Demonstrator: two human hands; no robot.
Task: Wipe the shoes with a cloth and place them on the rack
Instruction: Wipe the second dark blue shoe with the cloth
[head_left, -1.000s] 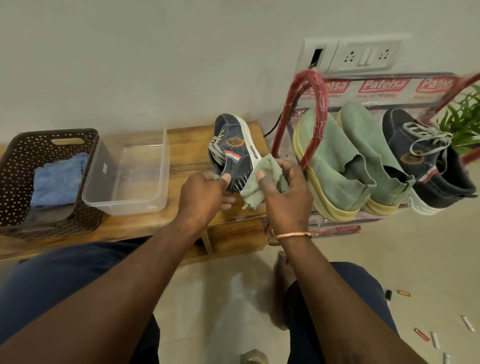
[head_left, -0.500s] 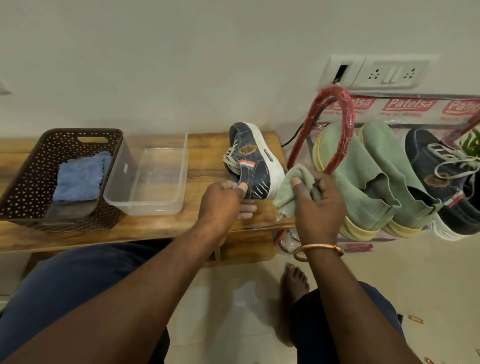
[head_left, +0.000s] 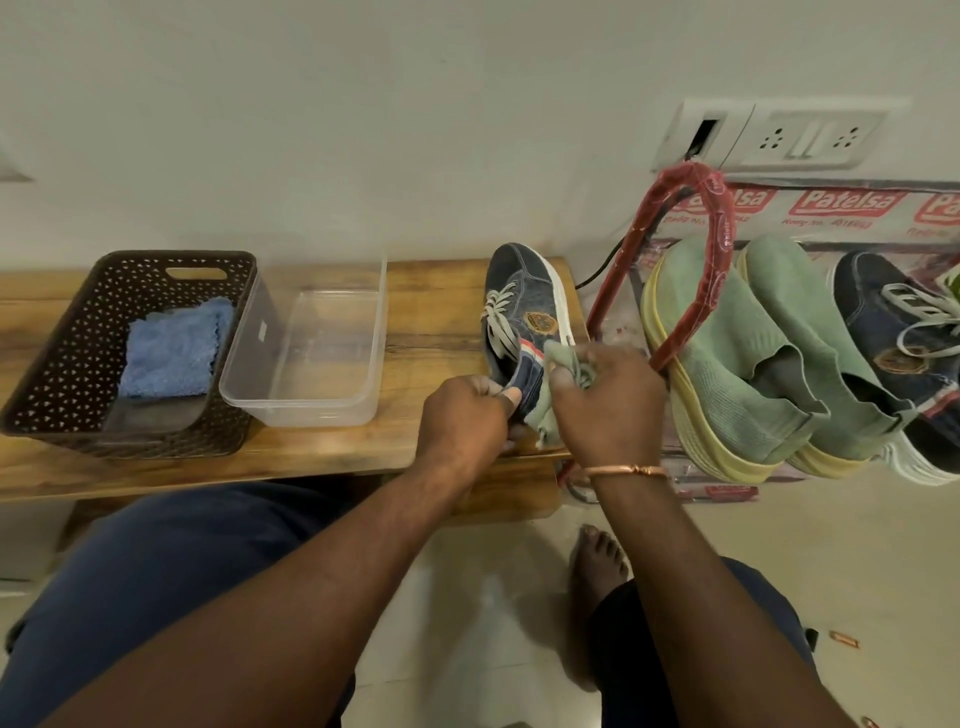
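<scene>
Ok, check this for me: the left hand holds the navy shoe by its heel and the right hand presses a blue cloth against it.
One thing is wrong: the cloth in the right hand is a green cloth, not blue. The blue cloth lies in the brown basket. The head view shows this. The rest stands: the left hand holds the navy shoe by its heel.

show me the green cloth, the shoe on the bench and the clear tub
green cloth (head_left: 560, 357): head view, upper fold
shoe (head_left: 540, 322): head view, side badge
clear tub (head_left: 301, 415): head view, near wall
</scene>
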